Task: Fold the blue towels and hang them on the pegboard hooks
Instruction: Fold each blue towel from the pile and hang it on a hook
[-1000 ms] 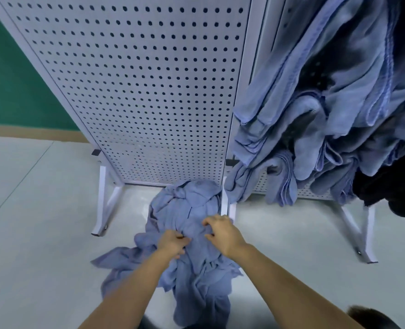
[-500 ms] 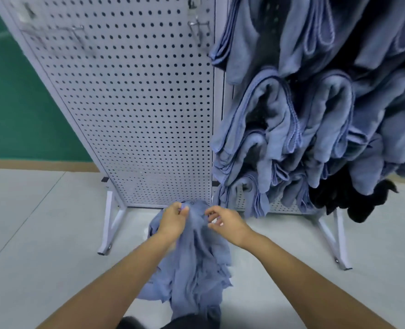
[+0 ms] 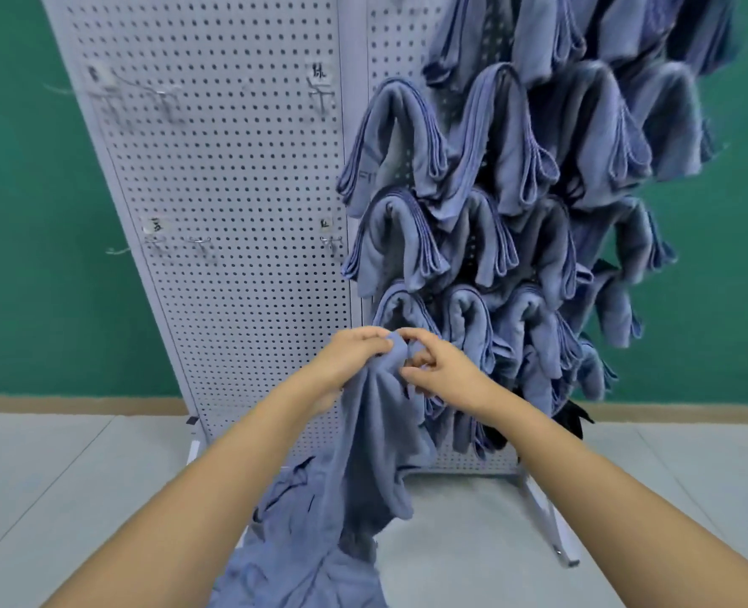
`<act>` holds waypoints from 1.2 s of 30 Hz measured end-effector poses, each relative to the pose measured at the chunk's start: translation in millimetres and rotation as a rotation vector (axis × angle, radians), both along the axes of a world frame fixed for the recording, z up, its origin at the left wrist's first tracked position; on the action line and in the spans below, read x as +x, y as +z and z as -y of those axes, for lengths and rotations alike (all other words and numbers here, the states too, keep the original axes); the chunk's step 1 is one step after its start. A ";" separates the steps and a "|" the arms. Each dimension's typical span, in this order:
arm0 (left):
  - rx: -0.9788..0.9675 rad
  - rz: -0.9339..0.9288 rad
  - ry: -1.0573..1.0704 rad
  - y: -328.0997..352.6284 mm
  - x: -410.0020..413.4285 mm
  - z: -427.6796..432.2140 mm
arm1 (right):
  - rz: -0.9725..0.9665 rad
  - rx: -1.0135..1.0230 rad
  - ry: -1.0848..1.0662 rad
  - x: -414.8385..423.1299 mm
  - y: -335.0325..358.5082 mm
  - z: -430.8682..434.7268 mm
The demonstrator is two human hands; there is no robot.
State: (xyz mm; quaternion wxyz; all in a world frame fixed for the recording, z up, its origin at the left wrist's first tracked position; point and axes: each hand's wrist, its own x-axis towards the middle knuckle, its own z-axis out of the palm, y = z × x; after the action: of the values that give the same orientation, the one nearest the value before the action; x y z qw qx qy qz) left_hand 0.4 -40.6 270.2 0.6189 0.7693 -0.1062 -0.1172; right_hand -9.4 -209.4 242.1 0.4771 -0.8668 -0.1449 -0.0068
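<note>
Ideally, with the left hand (image 3: 349, 361) and right hand (image 3: 443, 371) both pinching the bunched blue towel (image 3: 376, 436), each likely needed a separate corner before folding.

My two bare forearms come up from the bottom of the view, the left from 7 o'clock and the right from 5 o'clock, and meet near the centre. My left hand (image 3: 354, 362) is curled round a bunch of towel (image 3: 376, 432), knuckles up. My right hand (image 3: 444, 373), just beside it at 3 o'clock, pinches the same bunch with thumb and bent fingers.
</note>
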 end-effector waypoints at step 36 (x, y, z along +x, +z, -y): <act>-0.631 -0.332 -0.022 -36.6 -29.8 18.2 | -0.551 0.379 -0.333 -33.8 -28.2 40.7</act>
State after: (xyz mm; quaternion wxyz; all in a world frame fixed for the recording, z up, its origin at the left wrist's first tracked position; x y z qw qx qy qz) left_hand -29.4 -58.7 233.6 0.8336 0.5097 -0.0436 -0.2085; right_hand -43.1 -250.1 213.9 0.6425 -0.7442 0.1357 0.1227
